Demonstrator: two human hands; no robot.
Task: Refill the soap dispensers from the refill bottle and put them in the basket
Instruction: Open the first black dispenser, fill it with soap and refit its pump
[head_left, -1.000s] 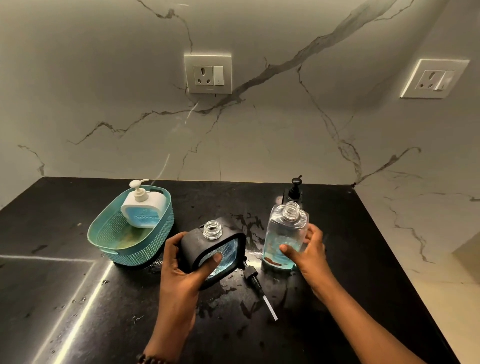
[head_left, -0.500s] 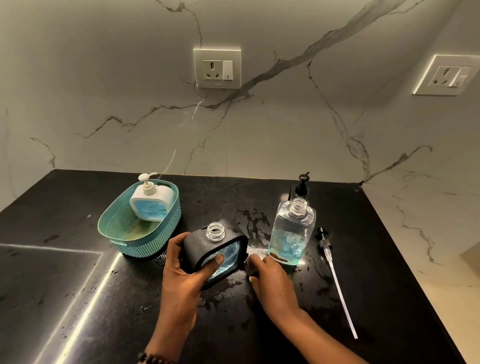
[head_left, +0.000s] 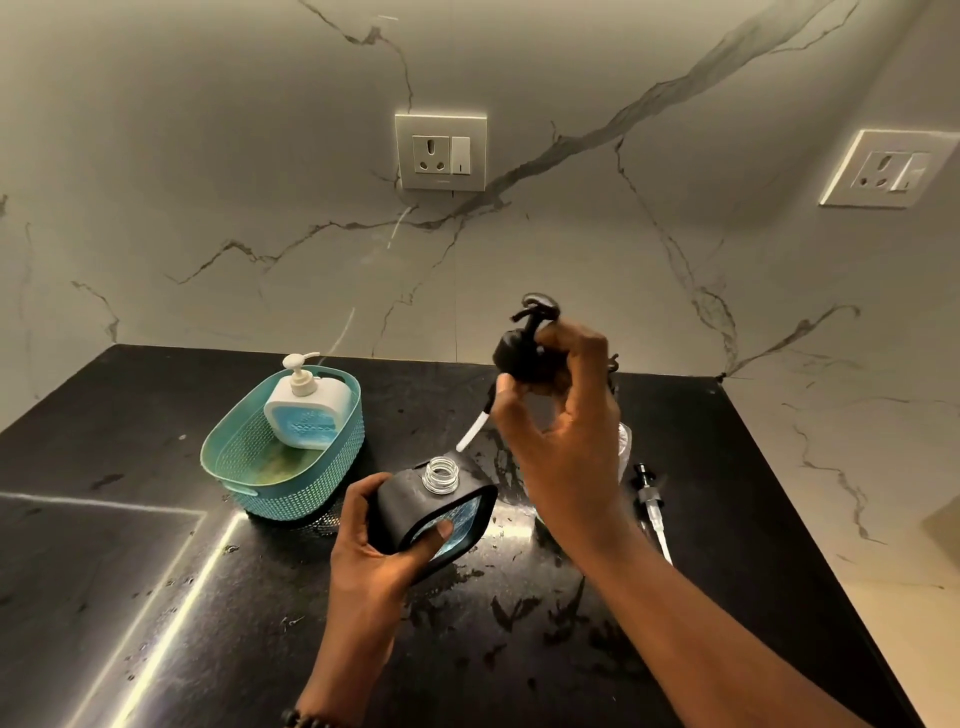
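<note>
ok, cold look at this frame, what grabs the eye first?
The right hand raised mid-frame, pinching a black pump head with its white tube hanging above the counter. Just below, the left hand grips a black dispenser, neck open, blue soap showing through its window. To the left, a teal basket on the black counter already holds a white dispenser.

Two bare forearms, no sleeves visible. Left hand (head_left: 384, 545): dark beaded bracelet (head_left: 306, 719) round wrist, cut off by bottom frame edge. Right hand (head_left: 566, 441): no ring, watch or band visible. Short nails on fingers (head_left: 444, 530).
</note>
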